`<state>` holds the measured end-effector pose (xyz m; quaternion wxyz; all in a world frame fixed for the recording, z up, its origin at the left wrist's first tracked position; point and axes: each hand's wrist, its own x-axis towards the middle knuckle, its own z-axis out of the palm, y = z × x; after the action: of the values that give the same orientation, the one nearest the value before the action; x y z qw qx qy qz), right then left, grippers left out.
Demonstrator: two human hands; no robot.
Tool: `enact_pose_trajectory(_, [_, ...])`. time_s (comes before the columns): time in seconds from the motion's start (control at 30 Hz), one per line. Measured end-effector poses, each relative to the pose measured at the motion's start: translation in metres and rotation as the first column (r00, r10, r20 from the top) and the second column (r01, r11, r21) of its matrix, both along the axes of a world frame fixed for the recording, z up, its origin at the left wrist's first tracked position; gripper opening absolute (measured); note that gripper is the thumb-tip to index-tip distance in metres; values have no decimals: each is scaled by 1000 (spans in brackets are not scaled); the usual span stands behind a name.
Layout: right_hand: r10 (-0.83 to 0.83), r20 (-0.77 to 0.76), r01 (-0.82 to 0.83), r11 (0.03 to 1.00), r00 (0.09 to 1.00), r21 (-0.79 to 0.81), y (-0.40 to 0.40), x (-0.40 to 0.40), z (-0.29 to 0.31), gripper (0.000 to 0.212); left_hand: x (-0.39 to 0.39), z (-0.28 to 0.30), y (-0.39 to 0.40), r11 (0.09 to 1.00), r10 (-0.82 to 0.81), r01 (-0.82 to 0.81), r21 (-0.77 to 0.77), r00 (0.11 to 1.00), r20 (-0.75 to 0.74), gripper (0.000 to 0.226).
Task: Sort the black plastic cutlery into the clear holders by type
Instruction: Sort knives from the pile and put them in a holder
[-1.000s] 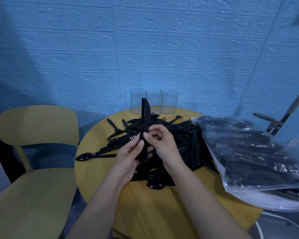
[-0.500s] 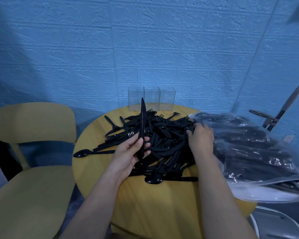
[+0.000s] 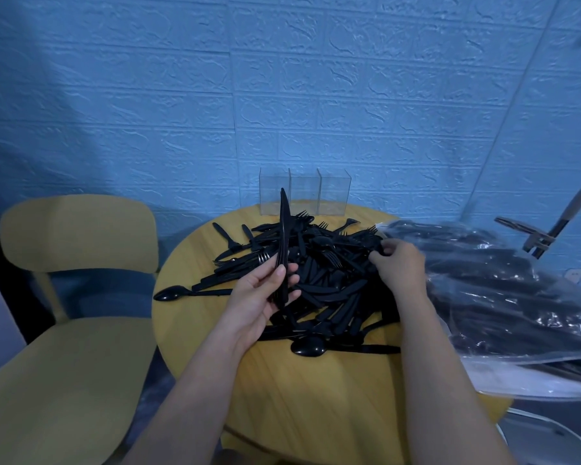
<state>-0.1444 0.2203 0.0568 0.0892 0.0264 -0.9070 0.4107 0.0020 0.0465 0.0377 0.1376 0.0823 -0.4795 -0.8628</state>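
A heap of black plastic cutlery (image 3: pixel 319 273) covers the far half of the round wooden table (image 3: pixel 316 397). Three clear holders (image 3: pixel 304 196) stand side by side at the table's back edge, with nothing visible inside them. My left hand (image 3: pixel 262 297) grips a bunch of black knives (image 3: pixel 283 243) upright by their handles, blades pointing up. My right hand (image 3: pixel 399 266) reaches into the right side of the heap and pinches a black piece there; its type is hidden among the others.
A clear plastic bag (image 3: pixel 503 297) full of more black cutlery lies on the table's right side and hangs past the edge. A yellow chair (image 3: pixel 71 297) stands to the left. The blue brick wall is close behind the holders. A loose spoon (image 3: pixel 307 347) lies near the front.
My right hand let go of the knives held upright and moved right into the heap beside the bag. My left hand keeps the knives upright, almost unmoved.
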Motion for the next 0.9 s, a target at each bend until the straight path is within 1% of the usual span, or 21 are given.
enact_pose_trajectory(0.03, [-2, -22, -1, 995, 1000, -101, 1, 2, 5, 35, 0, 0, 0, 1000, 2, -2, -1, 1000, -1, 31])
enact_pose_trajectory(0.1, [-24, -115, -6, 967, 993, -254, 2, 6, 13, 31, 0, 0, -1, 1000, 7, -7, -5, 1000, -2, 31])
enact_pose_trajectory(0.17, [-59, -164, -19, 898, 985, -439, 3, 8, 19, 27, 0, 0, -1, 1000, 12, -12, -10, 1000, -3, 31])
enact_pose_trajectory(0.2, [-49, -161, -49, 831, 986, -554, 2, 9, 22, 25, 0, 1, 0, 1000, 14, -14, -19, 1000, -2, 31])
enact_pose_trajectory(0.23, [-6, -153, -97, 751, 988, -653, 0, 11, 25, 24, 0, 1, 0, 999, 15, -15, -31, 1000, 1, 31])
enact_pose_trajectory(0.3, [147, -161, -218, 608, 976, -764, -12, 18, 28, 21, 0, 2, 1, 999, 18, -17, -51, 1000, 8, 29])
enact_pose_trajectory(0.33, [228, -173, -275, 563, 958, -779, -20, 23, 29, 19, 0, 2, 1, 998, 17, -16, -58, 1000, 11, 29])
enact_pose_trajectory(0.4, [345, -173, -344, 535, 923, -772, -38, 35, 28, 20, 0, 3, 2, 998, 14, -13, -68, 1000, 17, 28])
enact_pose_trajectory(0.53, [467, -109, -360, 492, 877, -793, -60, 51, 24, 30, 1, 3, 3, 993, -2, 3, -114, 1000, 7, 27])
enact_pose_trajectory(0.57, [476, -110, -365, 486, 873, -794, -63, 53, 23, 30, 1, 3, 3, 993, -11, 11, -115, 1000, 2, 27])
enact_pose_trajectory(0.67, [457, -119, -369, 510, 882, -777, -67, 54, 20, 26, 2, 3, 4, 993, -40, 39, -110, 999, -7, 25])
enact_pose_trajectory(0.83, [451, -113, -351, 488, 885, -800, -72, 58, 21, 24, 2, 3, 4, 986, -88, 87, -144, 996, 2, 26])
enact_pose_trajectory(0.9, [434, -124, -368, 540, 892, -757, -73, 58, 19, 23, 2, 3, 4, 983, -98, 98, -155, 995, 6, 27])
